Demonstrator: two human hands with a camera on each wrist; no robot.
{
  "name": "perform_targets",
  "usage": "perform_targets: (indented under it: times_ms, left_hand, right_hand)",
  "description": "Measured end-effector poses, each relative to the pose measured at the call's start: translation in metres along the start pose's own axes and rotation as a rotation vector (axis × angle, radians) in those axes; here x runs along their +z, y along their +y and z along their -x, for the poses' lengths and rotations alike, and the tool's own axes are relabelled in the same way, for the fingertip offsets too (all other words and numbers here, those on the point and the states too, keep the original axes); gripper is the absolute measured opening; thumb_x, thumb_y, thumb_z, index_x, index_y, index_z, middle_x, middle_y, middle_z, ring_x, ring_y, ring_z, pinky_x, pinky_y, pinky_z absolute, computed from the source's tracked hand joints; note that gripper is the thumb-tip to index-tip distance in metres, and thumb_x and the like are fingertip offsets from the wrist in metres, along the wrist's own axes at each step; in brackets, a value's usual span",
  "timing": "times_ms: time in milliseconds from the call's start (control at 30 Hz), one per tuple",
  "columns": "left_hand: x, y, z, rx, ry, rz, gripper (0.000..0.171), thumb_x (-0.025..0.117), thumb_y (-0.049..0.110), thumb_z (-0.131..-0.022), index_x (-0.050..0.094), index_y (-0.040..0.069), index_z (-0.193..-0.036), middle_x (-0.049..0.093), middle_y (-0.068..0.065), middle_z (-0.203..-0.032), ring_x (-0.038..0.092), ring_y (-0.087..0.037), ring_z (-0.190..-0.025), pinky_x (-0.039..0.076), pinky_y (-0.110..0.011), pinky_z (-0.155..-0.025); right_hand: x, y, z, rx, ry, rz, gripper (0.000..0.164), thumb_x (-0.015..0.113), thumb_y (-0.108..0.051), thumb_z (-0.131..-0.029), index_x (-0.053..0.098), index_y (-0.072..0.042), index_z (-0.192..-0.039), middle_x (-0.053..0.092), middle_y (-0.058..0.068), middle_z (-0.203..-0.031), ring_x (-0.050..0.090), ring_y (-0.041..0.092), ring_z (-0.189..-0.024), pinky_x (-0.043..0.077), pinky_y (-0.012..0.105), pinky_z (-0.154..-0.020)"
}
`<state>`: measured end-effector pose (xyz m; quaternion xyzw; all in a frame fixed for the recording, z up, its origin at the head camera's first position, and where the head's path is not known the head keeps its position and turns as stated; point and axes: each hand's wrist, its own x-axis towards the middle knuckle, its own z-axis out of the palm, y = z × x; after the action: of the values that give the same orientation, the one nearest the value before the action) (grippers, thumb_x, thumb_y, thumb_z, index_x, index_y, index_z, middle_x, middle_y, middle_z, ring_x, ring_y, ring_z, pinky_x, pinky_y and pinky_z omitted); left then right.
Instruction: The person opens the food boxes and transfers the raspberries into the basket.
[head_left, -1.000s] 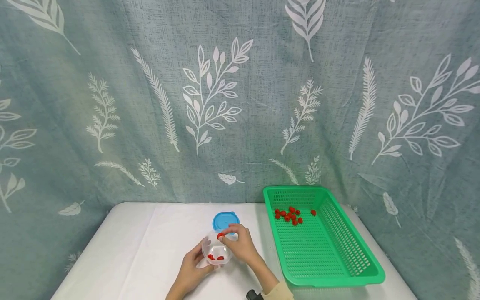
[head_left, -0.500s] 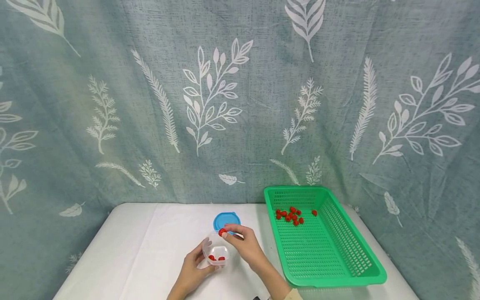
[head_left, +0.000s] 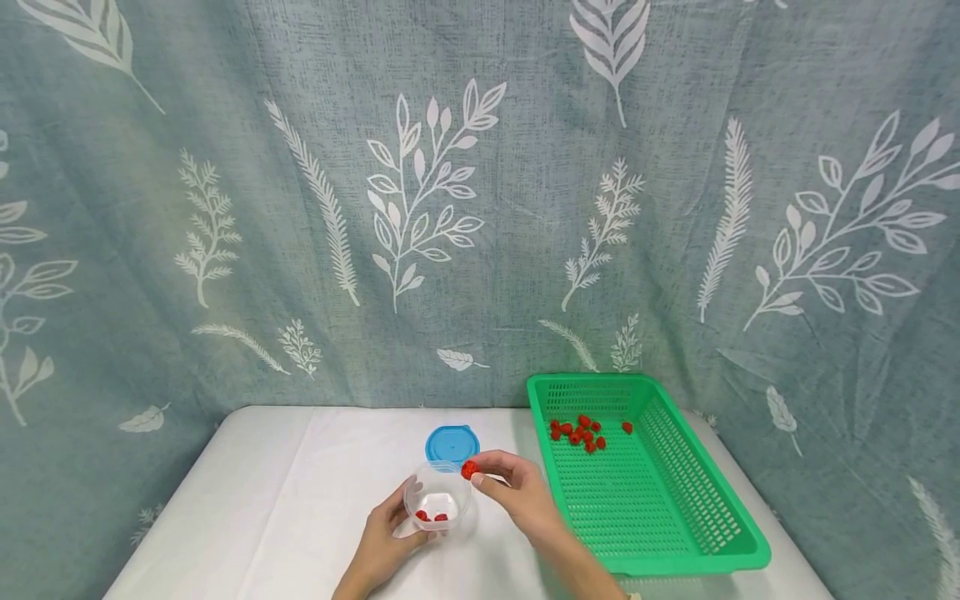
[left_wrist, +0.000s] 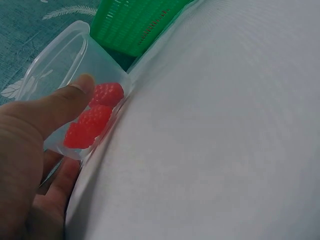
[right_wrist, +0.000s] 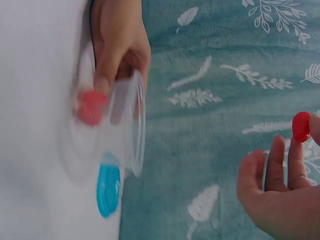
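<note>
My left hand (head_left: 381, 537) grips a clear plastic container (head_left: 461, 502) from its left side, the thumb pressed along the wall. Several red raspberries (left_wrist: 90, 125) lie at the bottom of this container, seen through its side in the left wrist view. Between thumb and fingertips my right hand (head_left: 525, 498) pinches another raspberry (head_left: 469, 469), just off the container's right rim. In the right wrist view that pinched raspberry (right_wrist: 301, 126) is well apart from the container, with the other fingers spread and curved.
Behind the container a blue lid (head_left: 452, 442) lies on the white cloth. To the right stands a green perforated basket (head_left: 637, 508), with a cluster of raspberries (head_left: 580, 433) towards its far left and a lone one (head_left: 627, 427) beside them. A patterned curtain (head_left: 480, 208) hangs behind the table.
My right hand has moved right, from over the container to beside its rim, with the raspberry still pinched. The left hand and container have stayed in place.
</note>
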<state>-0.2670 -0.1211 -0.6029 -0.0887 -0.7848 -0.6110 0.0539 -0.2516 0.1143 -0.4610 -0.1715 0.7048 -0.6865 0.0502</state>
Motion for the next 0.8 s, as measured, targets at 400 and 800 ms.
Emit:
perform_targets:
  times_ms: [400,800]
  left_hand:
    - [-0.001,0.002,0.001,0.006,-0.007,0.060,0.092,0.090,0.010,-0.074,0.042,0.001,-0.152,0.046,-0.023,-0.154,0.049,-0.039,-0.139,0.044,-0.041,-0.114]
    - [-0.002,0.001,0.000,0.008,-0.010,0.065,0.093,0.090,0.010,-0.074,0.042,0.001,-0.152,0.047,-0.023,-0.154,0.049,-0.039,-0.139,0.044,-0.039,-0.114]
  right_hand:
    - [-0.077,-0.030,0.003,-0.089,0.072,-0.028,0.035,0.066,-0.005,-0.097,0.057,0.012,-0.127,0.072,-0.005,-0.109,0.068,0.010,-0.103,0.059,0.023,-0.093]
    - [-0.150,-0.037,-0.009,0.007,0.194,0.117,0.044,0.067,-0.019,-0.100,0.055,0.004,-0.135,0.069,-0.013,-0.111,0.066,0.007,-0.103,0.057,0.021,-0.089]
